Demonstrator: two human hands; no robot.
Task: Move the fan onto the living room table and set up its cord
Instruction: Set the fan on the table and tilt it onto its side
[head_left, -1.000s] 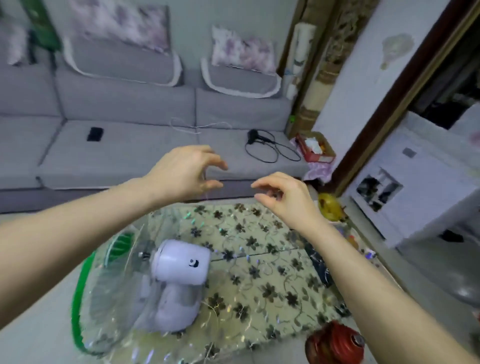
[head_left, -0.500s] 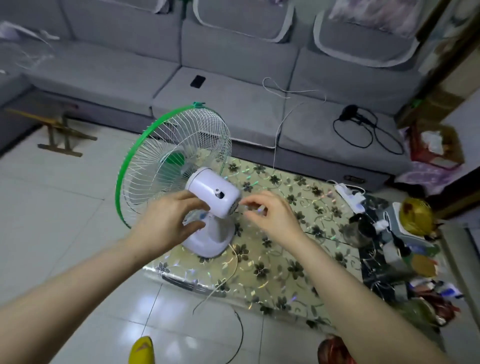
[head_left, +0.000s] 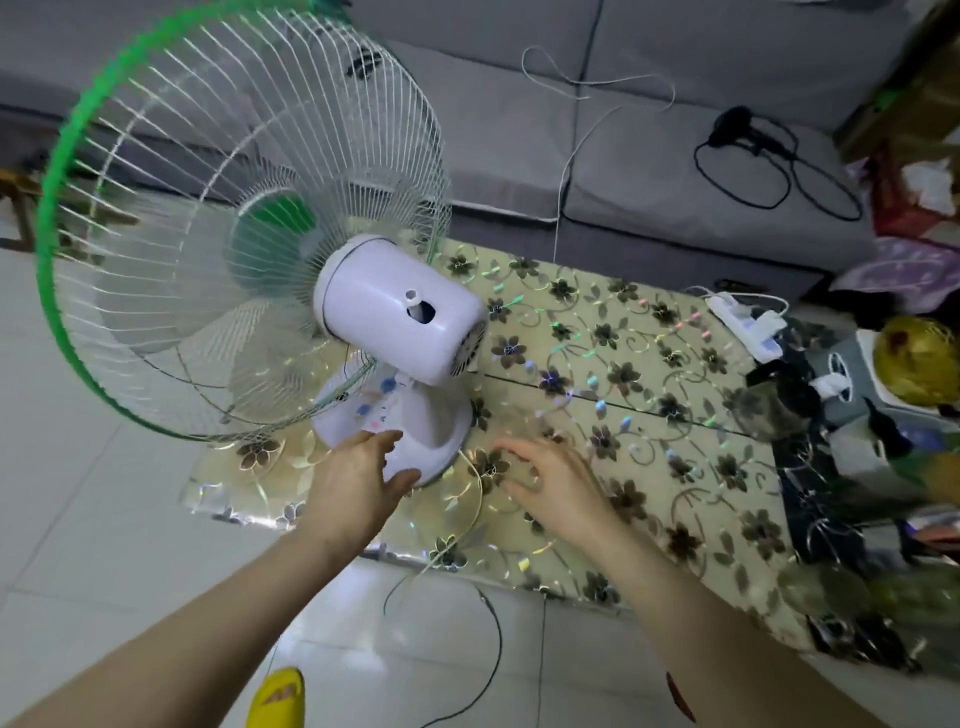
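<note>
White plastic meets the left hand (head_left: 358, 478) first: its straight fingers (head_left: 382, 439) lie against the near side of the fan's base (head_left: 431, 441), thumb along the rim, pressing rather than wrapping. The right hand (head_left: 550, 480), just right of the base, hovers over the table (head_left: 675, 499) with fingers spread and slack, holding nothing; motion blur hides whether the tips touch the cloth. A thin cord (head_left: 470, 499) curves out from the base between the two hands, runs off the table's near edge and loops across the floor tiles toward a yellow slipper (head_left: 278, 699). The fan (head_left: 400, 312) stands upright at the table's left end, its green-rimmed cage overhanging the floor on the side away from the right hand. Well to the right of the fan, at the table's far corner, a white power strip (head_left: 743, 317) lies among clutter; behind the fan is a grey sofa (head_left: 649, 171). The move onto the table looks done, with the left hand seemingly steadying or nudging the base; the cord step appears to be in hand. Next, the right hand would likely need to pinch the cord near the base and draw its free end up from the floor toward the strip, without tugging the fan.
</note>
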